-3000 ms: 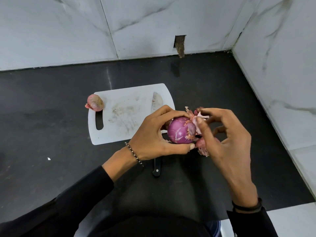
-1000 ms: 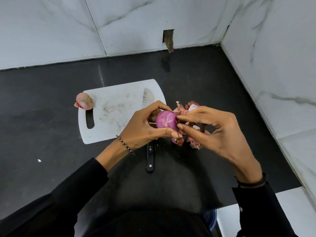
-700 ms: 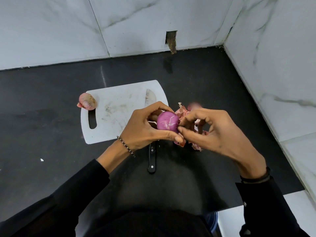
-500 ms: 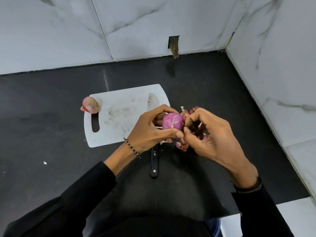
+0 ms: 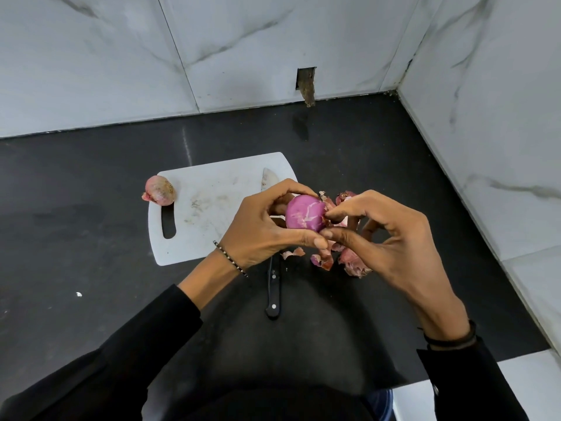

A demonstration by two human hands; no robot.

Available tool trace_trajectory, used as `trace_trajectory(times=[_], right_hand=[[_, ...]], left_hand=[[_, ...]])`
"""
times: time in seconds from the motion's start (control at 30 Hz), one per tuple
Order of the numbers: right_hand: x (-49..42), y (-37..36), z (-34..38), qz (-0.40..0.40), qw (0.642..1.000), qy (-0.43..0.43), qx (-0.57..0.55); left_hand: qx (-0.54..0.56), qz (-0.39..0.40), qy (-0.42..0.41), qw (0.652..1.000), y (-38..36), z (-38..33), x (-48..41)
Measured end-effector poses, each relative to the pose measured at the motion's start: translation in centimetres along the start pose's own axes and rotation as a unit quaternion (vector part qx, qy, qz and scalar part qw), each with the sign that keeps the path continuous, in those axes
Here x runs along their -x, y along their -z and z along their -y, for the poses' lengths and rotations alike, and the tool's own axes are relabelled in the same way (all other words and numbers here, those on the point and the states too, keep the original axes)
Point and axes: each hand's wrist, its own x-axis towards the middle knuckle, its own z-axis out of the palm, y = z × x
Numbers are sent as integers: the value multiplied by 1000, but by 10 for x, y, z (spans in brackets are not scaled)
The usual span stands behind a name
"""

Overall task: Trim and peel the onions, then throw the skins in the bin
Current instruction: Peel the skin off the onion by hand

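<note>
A purple, mostly peeled onion [image 5: 305,215] is held above the black counter, just right of the white cutting board [image 5: 209,208]. My left hand [image 5: 261,229] grips it from the left with fingers and thumb curled round it. My right hand [image 5: 385,235] pinches a bit of skin at the onion's right side with thumb and forefinger. Loose pink skins [image 5: 349,259] lie on the counter under my hands. A second, unpeeled onion [image 5: 159,190] rests at the board's left corner. A knife [image 5: 273,287] with a black handle lies partly under my left hand, its blade tip on the board.
The black counter [image 5: 76,238] ends at marble walls behind and to the right. A white ledge [image 5: 528,387] sits at the lower right. A small white speck [image 5: 79,294] lies on the counter at left. No bin is in view.
The onion has lost most of its outer skin and been turned in my left hand. My right hand has shifted from pulling skin away to pinching at the onion's right side. More skins lie below.
</note>
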Motion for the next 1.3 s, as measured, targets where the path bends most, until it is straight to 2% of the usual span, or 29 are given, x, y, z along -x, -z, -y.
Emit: trace_trajectory(times=[0.1, 0.43, 0.73, 0.97, 1.17, 1.3], right_hand=[[-1, -1, 0, 6, 1000, 9, 15], [0, -6, 0, -3, 999, -30, -37], [-7, -2, -7, 117, 991, -56, 19], [-3, -10, -2, -3, 996, -66, -57], [-5, -7, 1, 1, 999, 27, 22], [-8, -2, 4, 43, 999, -17, 24]], left_hand=[[-25, -7, 8, 1000, 1, -1, 2], [-68, 2, 5, 998, 5, -2, 2], [-40, 17, 29, 999, 3, 3, 6], [24, 2, 28, 999, 3, 11, 8], [-15, -6, 28, 999, 6, 8, 7], [-54, -2, 35, 998, 9, 7, 8]])
